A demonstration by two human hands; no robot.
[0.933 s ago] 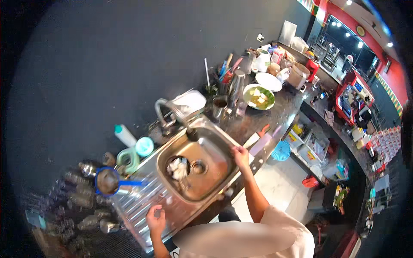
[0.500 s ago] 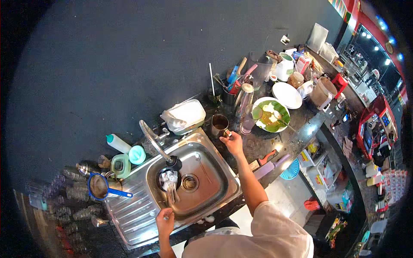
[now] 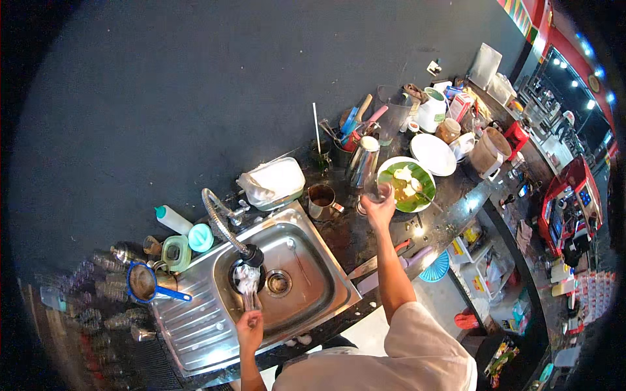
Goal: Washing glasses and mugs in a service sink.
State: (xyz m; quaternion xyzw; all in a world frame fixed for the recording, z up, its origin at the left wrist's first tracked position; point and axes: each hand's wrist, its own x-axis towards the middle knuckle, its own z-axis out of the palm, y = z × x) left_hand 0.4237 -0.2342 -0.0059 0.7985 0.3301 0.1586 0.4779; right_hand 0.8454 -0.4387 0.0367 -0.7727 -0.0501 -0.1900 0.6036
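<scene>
My right hand (image 3: 379,210) is closed round a clear drinking glass (image 3: 372,193), just left of a white bowl (image 3: 385,171) lined with green leaf and holding whitish pieces in liquid. A metal mug (image 3: 322,203), dark inside, stands apart from that hand on its left. Over the near left rim of the steel sink (image 3: 326,287), the fingers of my left hand (image 3: 249,329) are curled together. Their tips meet thin, pale, shiny pieces (image 3: 252,301), perhaps cutlery handles, which run up to white foam (image 3: 246,278) under the tap (image 3: 250,255). What the fingers grip is unclear.
A ribbed drainboard (image 3: 195,332) and a blue-rimmed strainer (image 3: 141,283) lie left of the sink. Behind it sits a white-filled tub (image 3: 277,182). Knives (image 3: 391,268) lie by the right forearm. A metal shaker (image 3: 362,163) and white plates (image 3: 433,154) stand farther back.
My right hand has let go of the mug's handle and moved right to the glass. The left hand has shifted slightly up, toward the pale pieces in the sink.
</scene>
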